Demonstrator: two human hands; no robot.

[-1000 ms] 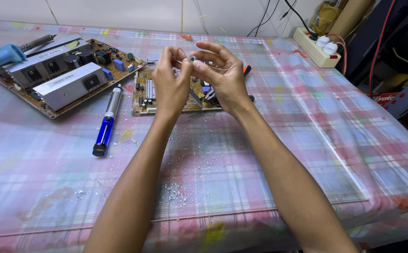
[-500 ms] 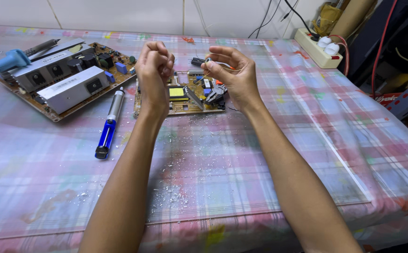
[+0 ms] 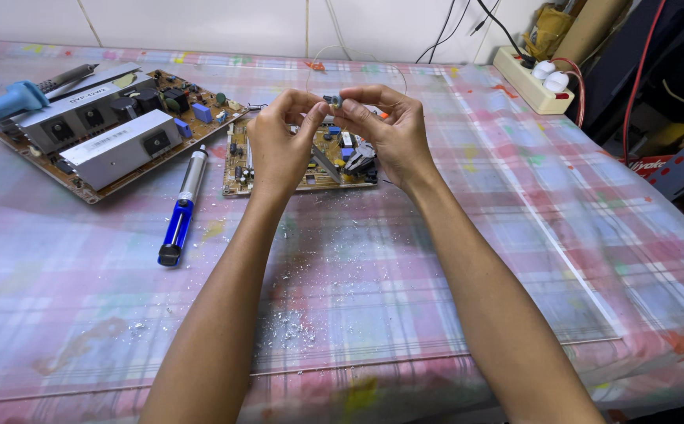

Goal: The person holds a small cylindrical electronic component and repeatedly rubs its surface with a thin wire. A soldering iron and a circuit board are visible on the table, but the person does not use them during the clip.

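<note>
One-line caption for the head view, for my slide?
Both hands, left hand and right hand, pinch a small component above a small circuit board on a plaid-covered table.

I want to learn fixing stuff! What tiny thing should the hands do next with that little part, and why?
Probably lower the small part toward the small circuit board lying right beneath. Both the left hand and right hand pinch it at their fingertips, raised above the table. What the part is, or where it fits, is too small to tell.

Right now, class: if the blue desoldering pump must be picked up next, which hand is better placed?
Probably the left hand: the pump lies on its side of the table, while the right hand would have to cross over.
</note>
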